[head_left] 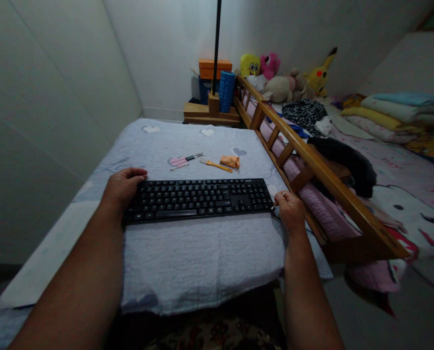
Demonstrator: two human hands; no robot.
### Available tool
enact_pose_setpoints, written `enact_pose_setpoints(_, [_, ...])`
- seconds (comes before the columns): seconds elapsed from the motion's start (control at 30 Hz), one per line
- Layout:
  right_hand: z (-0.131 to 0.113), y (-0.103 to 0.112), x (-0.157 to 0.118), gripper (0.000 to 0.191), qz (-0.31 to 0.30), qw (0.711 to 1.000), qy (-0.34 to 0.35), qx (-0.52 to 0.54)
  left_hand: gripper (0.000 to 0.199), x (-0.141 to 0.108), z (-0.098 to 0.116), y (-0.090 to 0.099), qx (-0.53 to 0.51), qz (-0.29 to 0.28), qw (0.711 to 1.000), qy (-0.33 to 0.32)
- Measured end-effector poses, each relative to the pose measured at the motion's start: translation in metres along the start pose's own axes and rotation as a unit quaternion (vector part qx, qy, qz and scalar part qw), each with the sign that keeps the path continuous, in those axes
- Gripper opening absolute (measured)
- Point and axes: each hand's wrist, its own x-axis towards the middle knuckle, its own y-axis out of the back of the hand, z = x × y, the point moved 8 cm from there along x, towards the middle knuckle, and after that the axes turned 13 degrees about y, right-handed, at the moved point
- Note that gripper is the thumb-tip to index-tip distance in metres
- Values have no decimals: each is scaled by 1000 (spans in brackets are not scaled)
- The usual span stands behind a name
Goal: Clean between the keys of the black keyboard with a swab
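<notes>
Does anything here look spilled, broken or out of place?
Nothing looks spilled or broken around the keyboard. Only the bed looks untidy: a black-and-white patterned cloth lies in a heap, while the blankets nearby are folded and stacked.

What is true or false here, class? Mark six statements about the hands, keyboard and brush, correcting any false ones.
1. The left hand touches the keyboard. True.
2. The keyboard is white. False: it is black.
3. The right hand holds a cotton swab. True.
4. The brush lies beyond the keyboard. True.
5. The left hand holds the brush. False: the brush lies on the cloth.
6. The right hand is at the keyboard's left end. False: its right end.
</notes>
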Motion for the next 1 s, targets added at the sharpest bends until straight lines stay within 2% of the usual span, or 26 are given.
enact_pose_setpoints(0.5, [13, 6, 0, 29, 23, 999, -16, -33, 29, 1, 1, 0, -5, -5, 1000, -4])
enact_pose_setpoints(1.0, [5, 7, 2, 30, 36, 999, 19, -34, 23, -7, 5, 0, -24, -3, 1000, 7])
